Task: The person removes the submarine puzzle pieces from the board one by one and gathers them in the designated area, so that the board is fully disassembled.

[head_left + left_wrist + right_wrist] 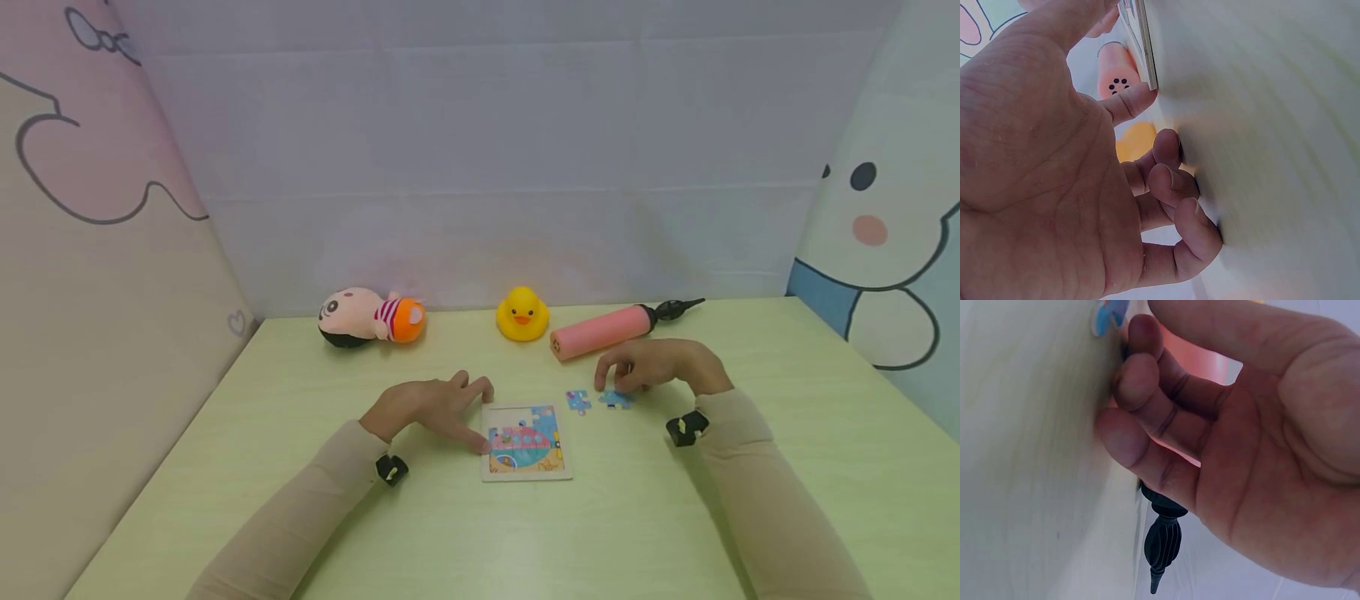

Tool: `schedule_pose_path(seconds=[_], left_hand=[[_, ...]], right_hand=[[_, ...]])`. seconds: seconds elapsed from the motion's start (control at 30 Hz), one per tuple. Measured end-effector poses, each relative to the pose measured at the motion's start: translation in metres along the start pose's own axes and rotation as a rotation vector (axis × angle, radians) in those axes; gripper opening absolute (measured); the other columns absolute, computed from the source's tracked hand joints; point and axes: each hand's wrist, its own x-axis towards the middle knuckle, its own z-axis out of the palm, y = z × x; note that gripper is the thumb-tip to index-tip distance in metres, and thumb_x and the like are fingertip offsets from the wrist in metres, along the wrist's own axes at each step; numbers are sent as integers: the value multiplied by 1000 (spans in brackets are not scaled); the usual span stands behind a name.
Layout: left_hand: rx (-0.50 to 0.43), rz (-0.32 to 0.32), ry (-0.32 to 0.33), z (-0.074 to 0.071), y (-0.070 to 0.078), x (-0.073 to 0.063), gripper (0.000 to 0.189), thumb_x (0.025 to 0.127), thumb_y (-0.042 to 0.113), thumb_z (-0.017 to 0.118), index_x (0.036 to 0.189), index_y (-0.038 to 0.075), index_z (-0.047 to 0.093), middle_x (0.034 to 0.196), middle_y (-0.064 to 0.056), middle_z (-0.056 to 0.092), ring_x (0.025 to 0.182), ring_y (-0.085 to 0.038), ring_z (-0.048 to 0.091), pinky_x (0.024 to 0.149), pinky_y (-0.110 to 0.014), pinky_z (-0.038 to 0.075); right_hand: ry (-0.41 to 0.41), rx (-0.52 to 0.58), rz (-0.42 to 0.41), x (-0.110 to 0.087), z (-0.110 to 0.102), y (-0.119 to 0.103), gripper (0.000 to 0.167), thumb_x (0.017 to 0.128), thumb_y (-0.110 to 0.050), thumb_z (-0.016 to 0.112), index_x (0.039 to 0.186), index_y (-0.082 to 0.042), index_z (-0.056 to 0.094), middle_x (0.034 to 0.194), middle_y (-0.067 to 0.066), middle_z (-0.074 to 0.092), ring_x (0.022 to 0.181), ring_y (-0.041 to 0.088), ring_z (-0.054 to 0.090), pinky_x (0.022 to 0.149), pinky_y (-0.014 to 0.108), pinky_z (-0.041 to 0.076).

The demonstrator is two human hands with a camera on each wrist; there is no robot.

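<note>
A square jigsaw board (pixel 528 477) with a pale frame lies on the table, its picture partly filled in and bare towards the upper left. My left hand (pixel 442 408) rests at its left side, thumb by the left edge and index finger by the top left corner. In the left wrist view, a fingertip touches the board's corner, the other fingers on the table. Right of the board lies a loose blue puzzle piece (pixel 578 402). Over a second blue puzzle piece (pixel 617 400), my right hand (pixel 648 364) reaches down with bent, spread fingers, the fingertips right at it.
Along the back of the table sit a plush doll (pixel 375 318), a yellow rubber duck (pixel 522 315) and a pink hand pump (pixel 603 332) with a black nozzle. The pump lies just behind my right hand. A pale cloth wall (pixel 480 167) stands behind them.
</note>
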Motion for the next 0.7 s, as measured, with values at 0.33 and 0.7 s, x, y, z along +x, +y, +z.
schedule_pose_path(seconds=[0.33,0.7], left_hand=[[5,0,-4,0,1,-1,65,84,61,71,129,31,37,110,-4,41,84,-24,58,72,-35,42],[5,0,-5,1,-1,3,66,83,62,71,130,31,36,110,-4,40,84,-24,58,72,-35,43]], right_hand=[[12,-12,-9,2,2,-2,19,98,-2,58,112,-10,68,80,1,54,67,16,48,60,25,39],[22,-36,-18,2,3,-11,20,98,-3,57,114,-10,67,84,2,55,68,17,49,62,26,41]])
